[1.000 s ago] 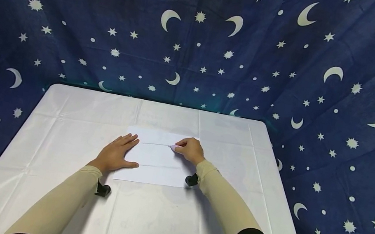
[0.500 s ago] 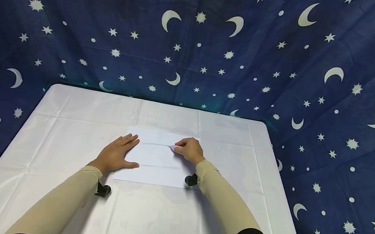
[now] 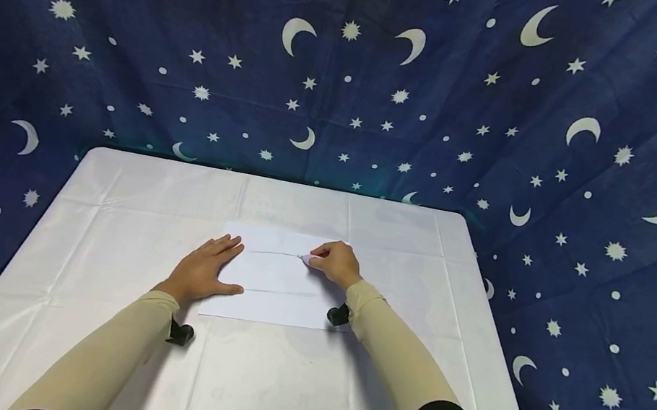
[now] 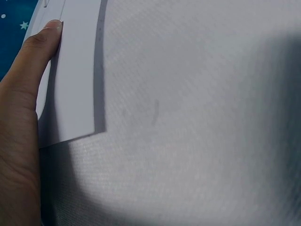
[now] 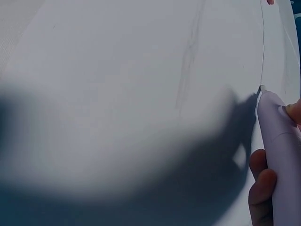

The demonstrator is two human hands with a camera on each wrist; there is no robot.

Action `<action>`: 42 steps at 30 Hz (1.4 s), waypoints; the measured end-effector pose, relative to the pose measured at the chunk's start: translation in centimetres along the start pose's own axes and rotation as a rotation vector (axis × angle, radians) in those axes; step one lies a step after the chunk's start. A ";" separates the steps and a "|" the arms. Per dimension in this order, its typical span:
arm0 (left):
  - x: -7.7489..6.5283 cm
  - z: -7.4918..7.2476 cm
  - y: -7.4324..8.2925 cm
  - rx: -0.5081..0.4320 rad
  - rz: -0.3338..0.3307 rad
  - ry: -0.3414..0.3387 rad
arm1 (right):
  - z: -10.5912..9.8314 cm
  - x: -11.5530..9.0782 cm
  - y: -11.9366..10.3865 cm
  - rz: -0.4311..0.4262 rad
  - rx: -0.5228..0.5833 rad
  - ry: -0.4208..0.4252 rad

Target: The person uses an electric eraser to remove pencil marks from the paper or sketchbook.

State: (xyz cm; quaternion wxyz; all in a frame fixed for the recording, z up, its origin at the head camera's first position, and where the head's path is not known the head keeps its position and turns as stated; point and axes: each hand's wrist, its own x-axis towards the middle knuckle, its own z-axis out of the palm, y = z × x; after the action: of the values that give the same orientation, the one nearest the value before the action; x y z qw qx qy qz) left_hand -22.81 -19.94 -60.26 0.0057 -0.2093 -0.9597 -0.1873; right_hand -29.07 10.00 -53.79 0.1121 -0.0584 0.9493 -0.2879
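Note:
On the white sheet of paper my left hand lies flat at its left side, fingers spread and thumb pointing right. My right hand grips a small lilac utility knife, the thumb on its side and fingers curled beneath. The knife's small tip touches the paper at the right end of a thin line. In the head view a second, fainter line runs across the sheet lower down. The left wrist view shows the left thumb over the sheet, whose near corner lifts slightly and casts a shadow.
A white cloth with fold creases covers the table under the paper. Behind and to the sides hangs a dark blue curtain with moons and stars. Black wrist cameras sit below both hands, near the paper's lower edge.
My right hand has shifted slightly to the right with the knife, and the thin line reaches a little farther right. The left hand has stayed in place.

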 end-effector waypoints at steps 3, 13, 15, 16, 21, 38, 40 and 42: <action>-0.1 0.0 0.0 0.000 0.000 -0.001 | -0.2 -0.1 0.1 0.002 0.005 0.002; 0.0 0.2 0.0 -0.003 -0.002 -0.005 | 0.4 0.1 -0.1 -0.024 0.024 0.001; 0.0 0.3 0.0 -0.001 -0.002 -0.007 | 0.5 0.1 -0.2 -0.023 0.027 -0.001; 0.0 0.3 0.0 -0.001 -0.003 -0.008 | 0.5 0.1 -0.2 -0.021 0.027 -0.003; -0.1 0.1 0.1 -0.005 -0.006 -0.013 | 0.5 0.1 -0.1 -0.006 0.010 -0.005; 0.0 0.0 0.0 -0.010 0.008 0.000 | 0.7 0.1 -0.6 -0.002 0.021 -0.009; 0.0 0.0 0.0 -0.005 0.011 0.005 | 0.5 0.0 -0.4 0.002 0.016 -0.004; 0.0 -0.1 0.0 0.001 0.013 0.010 | 0.3 0.0 -0.2 0.006 0.021 0.002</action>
State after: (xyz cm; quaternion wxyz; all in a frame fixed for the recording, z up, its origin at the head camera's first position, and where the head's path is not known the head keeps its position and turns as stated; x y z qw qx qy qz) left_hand -22.85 -19.96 -60.15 0.0120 -0.2147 -0.9583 -0.1880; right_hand -28.97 9.70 -53.92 0.1127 -0.0541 0.9465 -0.2975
